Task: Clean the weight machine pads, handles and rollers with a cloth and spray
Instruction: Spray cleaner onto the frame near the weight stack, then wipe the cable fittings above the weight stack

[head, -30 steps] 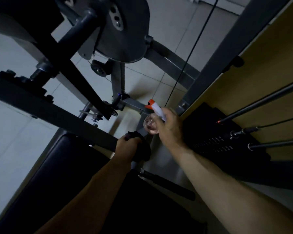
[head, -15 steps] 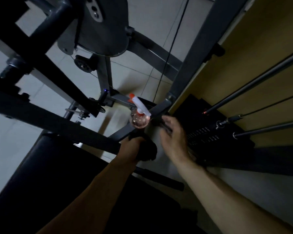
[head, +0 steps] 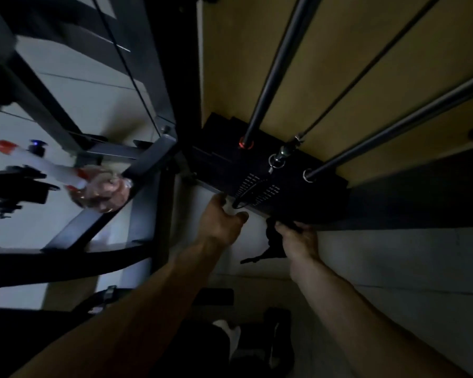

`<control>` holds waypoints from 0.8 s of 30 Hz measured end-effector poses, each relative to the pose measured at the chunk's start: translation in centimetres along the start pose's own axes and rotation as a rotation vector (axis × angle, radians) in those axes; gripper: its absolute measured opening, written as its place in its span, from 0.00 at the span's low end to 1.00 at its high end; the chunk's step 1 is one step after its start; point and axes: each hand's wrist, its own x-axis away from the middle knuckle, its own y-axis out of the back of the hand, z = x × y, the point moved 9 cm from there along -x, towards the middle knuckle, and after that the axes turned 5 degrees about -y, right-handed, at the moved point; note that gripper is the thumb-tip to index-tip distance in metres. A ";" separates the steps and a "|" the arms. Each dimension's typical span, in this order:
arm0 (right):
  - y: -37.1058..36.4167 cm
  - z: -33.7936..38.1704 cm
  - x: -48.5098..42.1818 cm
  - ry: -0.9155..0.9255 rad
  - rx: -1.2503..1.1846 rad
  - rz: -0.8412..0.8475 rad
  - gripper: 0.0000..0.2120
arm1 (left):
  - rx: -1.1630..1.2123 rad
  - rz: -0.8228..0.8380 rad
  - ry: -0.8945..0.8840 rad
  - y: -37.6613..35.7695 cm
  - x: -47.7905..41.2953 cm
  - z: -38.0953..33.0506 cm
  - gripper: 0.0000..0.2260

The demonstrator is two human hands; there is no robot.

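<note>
Two hands meet at the centre of the frame: our right hand (head: 298,238) grips the dark cloth (head: 273,242) against the weight stack (head: 298,197) to wipe, our left hand (head: 220,222), loosely curled and seemingly empty, braces beside it, the spray bottle (head: 100,192) parked middle left, within reach.

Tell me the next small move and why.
Probably wipe the cloth, gripped in the right hand, along the near edge of the weight stack: it sits at that edge, the spray bottle rests on the frame, and the left hand is beside the stack.
</note>
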 end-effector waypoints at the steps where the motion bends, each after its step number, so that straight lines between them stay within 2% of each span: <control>1: 0.4 -0.2 -0.8 -0.009 -0.005 -0.011 0.24 | 0.008 0.004 -0.038 -0.2 -0.9 -0.4 0.33; 3: 0.3 -0.3 -3.1 0.017 -0.002 0.002 0.18 | -0.001 0.040 -0.099 -1.4 -3.6 -0.8 0.30; 5: -0.4 -0.3 -4.8 0.048 -0.044 0.015 0.14 | 0.008 -0.007 -0.097 -1.3 -6.0 -0.2 0.19; 8: -1.9 -0.7 -6.0 0.031 -0.134 0.011 0.15 | 0.176 -0.106 0.018 -1.0 -7.8 1.9 0.05; 13: -4.7 -2.0 -6.4 -0.005 -0.289 -0.002 0.15 | 0.238 0.027 -0.056 -1.7 -7.8 1.3 0.07; 17: -6.7 -1.8 -6.5 0.003 -0.326 0.049 0.12 | 0.060 0.037 -0.104 -1.3 -7.8 0.6 0.02; 20: -7.8 -1.0 -7.0 0.005 -0.252 0.069 0.08 | -0.095 0.081 -0.113 -2.1 -8.3 0.4 0.04; 21: -8.3 -0.8 -7.2 0.001 -0.212 0.084 0.09 | -0.121 0.083 -0.113 -2.3 -8.3 0.3 0.05; 24: -9.9 -1.4 -8.6 -0.014 -0.169 0.163 0.08 | -0.171 0.038 -0.072 -2.2 -8.9 1.5 0.12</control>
